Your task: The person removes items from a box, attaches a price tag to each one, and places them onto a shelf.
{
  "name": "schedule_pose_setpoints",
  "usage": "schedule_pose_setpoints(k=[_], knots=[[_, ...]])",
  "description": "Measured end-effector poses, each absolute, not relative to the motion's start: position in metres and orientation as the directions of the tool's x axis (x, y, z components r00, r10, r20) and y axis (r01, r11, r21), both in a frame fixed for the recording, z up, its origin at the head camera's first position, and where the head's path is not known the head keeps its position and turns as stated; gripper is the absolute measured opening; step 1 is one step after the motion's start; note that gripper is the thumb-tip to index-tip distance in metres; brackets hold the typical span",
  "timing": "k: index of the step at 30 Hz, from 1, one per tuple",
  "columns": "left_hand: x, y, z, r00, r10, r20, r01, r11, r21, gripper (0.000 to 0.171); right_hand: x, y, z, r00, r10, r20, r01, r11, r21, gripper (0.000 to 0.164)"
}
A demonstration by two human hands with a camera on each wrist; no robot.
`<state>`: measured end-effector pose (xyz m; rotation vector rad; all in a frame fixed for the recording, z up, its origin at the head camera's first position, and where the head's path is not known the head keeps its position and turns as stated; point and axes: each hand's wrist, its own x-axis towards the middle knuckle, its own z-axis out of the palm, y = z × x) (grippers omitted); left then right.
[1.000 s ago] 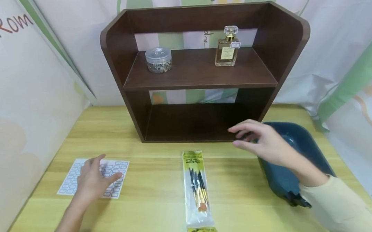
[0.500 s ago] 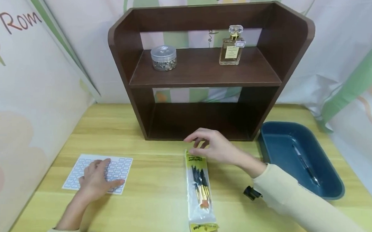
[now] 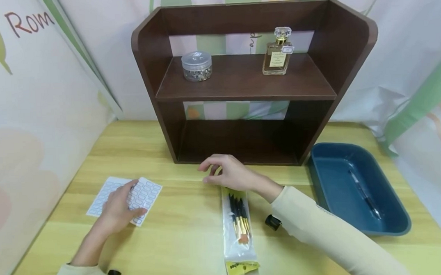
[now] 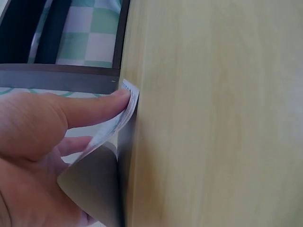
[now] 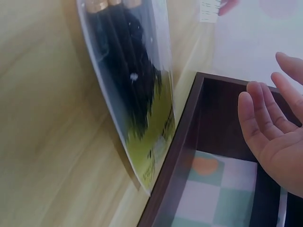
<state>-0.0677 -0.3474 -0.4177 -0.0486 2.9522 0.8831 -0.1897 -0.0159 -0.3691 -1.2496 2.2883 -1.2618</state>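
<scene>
A white sheet of blue-framed label stickers [image 3: 146, 195] lies at the left of the table, bowed up under my left hand [image 3: 117, 208]. In the left wrist view the thumb [image 4: 97, 109] grips one edge of the sheet [image 4: 124, 116], with the other fingers on its far side. My right hand [image 3: 229, 172] hovers with loosely bent fingers over the top end of a clear pack of paintbrushes [image 3: 241, 227]. Nothing is in that hand; the right wrist view shows its fingers [image 5: 258, 113] apart from the brush pack [image 5: 137, 80].
A dark brown two-tier shelf [image 3: 246, 97] stands at the back. Its upper board bears a clear lidded jar [image 3: 197, 66] and a perfume bottle [image 3: 277, 55]. To the right sits a blue tray [image 3: 337, 190] with a pen [image 3: 365, 194] in it.
The right hand has swung left from beside the tray to above the brush pack. Under the left hand, the sheet has gone from flat to bent and shifted slightly.
</scene>
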Motion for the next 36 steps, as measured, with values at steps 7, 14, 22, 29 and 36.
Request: schedule_pose_setpoints(k=[7,14,22,29,36], knots=[[-0.070,-0.348,-0.407,-1.000,-0.016,0.004,-0.010,0.765,0.645,0.081,-0.194,-0.032,-0.371,-0.582,-0.799,0.154,-0.563,0.259,-0.785,0.026],[-0.066,-0.339,-0.393,-0.994,-0.012,0.106,0.066,0.710,0.701,0.072,-0.194,-0.050,-0.368,-0.556,-0.818,0.145,-0.570,0.247,-0.784,0.024],[-0.055,-0.316,-0.372,-0.988,0.030,0.153,0.145,0.551,0.822,0.069,-0.189,-0.075,-0.363,-0.514,-0.823,0.242,-0.542,0.093,-0.835,0.033],[-0.050,-0.302,-0.364,-0.983,0.087,0.160,0.182,0.515,0.838,0.069,-0.187,-0.087,-0.355,-0.467,-0.839,0.278,-0.358,-0.108,-0.927,0.035],[-0.051,-0.292,-0.362,-0.944,0.049,0.328,0.281,0.641,0.714,0.068,-0.183,-0.089,-0.350,-0.510,-0.829,0.230,-0.239,-0.121,-0.964,0.032]])
